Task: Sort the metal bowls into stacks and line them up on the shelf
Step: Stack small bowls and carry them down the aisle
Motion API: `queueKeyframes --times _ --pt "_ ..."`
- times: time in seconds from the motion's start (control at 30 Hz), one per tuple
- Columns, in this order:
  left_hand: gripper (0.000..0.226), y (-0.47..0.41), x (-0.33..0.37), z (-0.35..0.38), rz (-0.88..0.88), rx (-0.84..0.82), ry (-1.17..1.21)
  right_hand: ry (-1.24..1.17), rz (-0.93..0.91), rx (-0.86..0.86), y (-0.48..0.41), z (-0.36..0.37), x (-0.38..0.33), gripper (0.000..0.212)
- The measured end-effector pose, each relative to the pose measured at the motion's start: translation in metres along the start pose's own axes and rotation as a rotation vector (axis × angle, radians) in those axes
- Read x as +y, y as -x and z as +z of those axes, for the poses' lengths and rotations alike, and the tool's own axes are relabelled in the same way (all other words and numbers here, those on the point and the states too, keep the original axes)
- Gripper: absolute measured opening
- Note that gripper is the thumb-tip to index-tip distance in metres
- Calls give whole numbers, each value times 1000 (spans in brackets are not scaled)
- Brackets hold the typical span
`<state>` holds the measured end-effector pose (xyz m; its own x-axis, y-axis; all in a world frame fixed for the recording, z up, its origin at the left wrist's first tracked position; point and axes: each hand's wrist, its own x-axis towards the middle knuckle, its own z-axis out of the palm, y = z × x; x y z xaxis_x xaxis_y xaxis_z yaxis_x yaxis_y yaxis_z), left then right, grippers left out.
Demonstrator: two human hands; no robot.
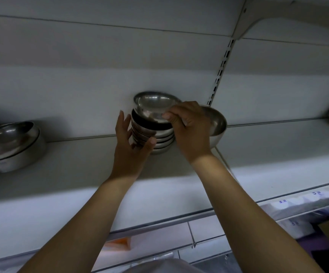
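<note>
My right hand pinches the near rim of a small bowl, which tilts just above the stack of small bowls on the shelf. My left hand wraps the stack's left side, thumb pressed to its front — a steadying hold. To seat the bowl well I should level it, centre it over the stack's open mouth, then let it slide in rather than drop — metal on metal slips. The left hand should brace the stack against shifting toward the wider bowl just right of it. Large bowls sit well left of the stack.
</note>
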<state>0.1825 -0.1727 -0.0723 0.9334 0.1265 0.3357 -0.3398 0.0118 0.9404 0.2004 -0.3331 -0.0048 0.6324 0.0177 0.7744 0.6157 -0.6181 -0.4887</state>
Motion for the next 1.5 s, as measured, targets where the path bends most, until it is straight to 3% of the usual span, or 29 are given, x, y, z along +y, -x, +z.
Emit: queueKeyframes --times 0.17,0.33,0.5,0.63,0.77,0.93,1.2,1.5 --pt "112 1 3 -1 4 21 30 -52 -9 -43 12 9 7 9" --pt "115 3 2 0 24 -14 -5 -88 112 -71 19 -2 10 35" --pt "108 1 -1 3 28 -79 -63 67 155 -25 20 -47 34 39" --pt "128 0 -4 5 -27 -76 -59 206 242 -191 26 -79 65 43" --pt "120 -2 -8 4 -15 -75 -131 250 365 -340 33 -77 75 34" --pt "118 -2 -9 4 -13 -58 -168 202 388 -259 33 -73 72 9" --pt "118 -2 -9 4 -22 -55 -154 133 471 -162 28 -80 58 12" --pt "107 -2 4 -4 -145 59 -91 111 320 -33 50 -98 28 14"
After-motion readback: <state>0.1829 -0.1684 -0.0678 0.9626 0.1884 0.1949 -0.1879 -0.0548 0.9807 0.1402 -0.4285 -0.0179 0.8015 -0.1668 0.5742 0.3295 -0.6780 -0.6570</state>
